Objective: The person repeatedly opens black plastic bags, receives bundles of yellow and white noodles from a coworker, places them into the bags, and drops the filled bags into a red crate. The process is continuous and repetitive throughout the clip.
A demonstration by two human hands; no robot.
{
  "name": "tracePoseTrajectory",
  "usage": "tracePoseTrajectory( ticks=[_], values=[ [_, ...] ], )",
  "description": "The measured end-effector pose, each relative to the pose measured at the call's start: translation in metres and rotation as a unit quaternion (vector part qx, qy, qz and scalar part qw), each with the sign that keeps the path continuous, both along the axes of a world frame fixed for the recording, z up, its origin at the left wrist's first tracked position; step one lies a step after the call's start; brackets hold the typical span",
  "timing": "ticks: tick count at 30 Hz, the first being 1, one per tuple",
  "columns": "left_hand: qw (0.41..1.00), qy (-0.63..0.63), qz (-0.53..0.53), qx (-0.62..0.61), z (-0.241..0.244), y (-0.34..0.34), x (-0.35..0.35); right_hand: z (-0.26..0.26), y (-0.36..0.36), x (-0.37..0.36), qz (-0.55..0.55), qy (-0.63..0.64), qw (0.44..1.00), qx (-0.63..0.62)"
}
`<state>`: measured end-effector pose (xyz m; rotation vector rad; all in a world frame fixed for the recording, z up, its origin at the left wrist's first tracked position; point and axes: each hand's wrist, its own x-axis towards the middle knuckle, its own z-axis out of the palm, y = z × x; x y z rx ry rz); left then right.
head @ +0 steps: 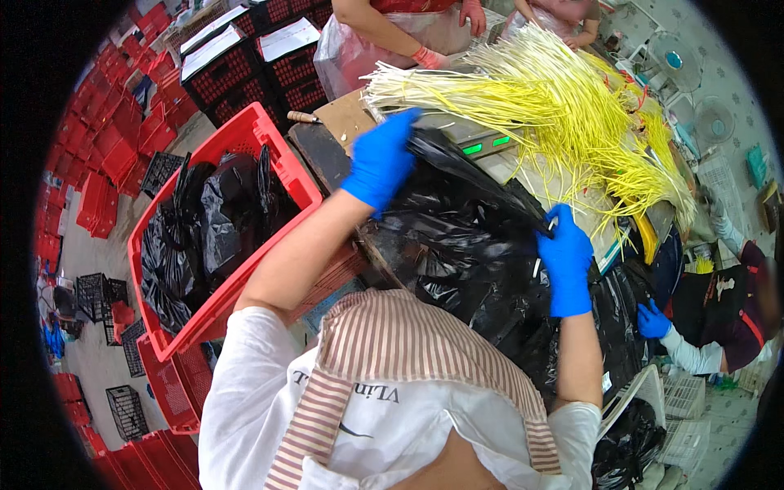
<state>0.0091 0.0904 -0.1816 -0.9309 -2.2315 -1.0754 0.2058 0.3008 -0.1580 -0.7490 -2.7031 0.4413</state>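
Observation:
Both my hands wear blue gloves and hold the edge of a black plastic bag (471, 208) stretched between them over the table. My left hand (383, 159) grips the bag's far left corner, and my right hand (565, 257) pinches its right side. More black plastic lies bunched below, down to my striped apron. Just beyond the bag, two green-lit displays (484, 146) show on a weighing scale. Long yellow-and-white vegetable stalks (539, 98) are heaped past it, with some loose strands near my right hand.
A red plastic crate (269, 131) with filled black bags (229, 211) stands at my left. A wooden-handled tool (304, 117) lies at the table's far left corner. Co-workers stand across the table and at right, one with a blue-gloved hand (653, 320). Stacked black crates (288, 64) stand behind.

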Motion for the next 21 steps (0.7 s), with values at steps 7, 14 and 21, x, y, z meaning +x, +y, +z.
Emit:
tracePoseTrajectory(
  ticks=[7, 14, 21],
  values=[
    [0.982, -0.059, 0.115, -0.138, -0.025, -0.059, -0.056, -0.055, 0.089, 0.036, -0.135, -0.005, 0.847, -0.514],
    [0.742, -0.649, -0.083, 0.145, -0.04, -0.074, -0.057, -0.068, 0.101, 0.024, -0.024, 0.332, 0.505, -0.796],
    [0.535, -0.653, -0.221, 0.488, 0.013, -0.088, -0.01, -0.131, 0.097, 0.035, -0.091, 0.062, 0.787, -0.607]
  ],
)
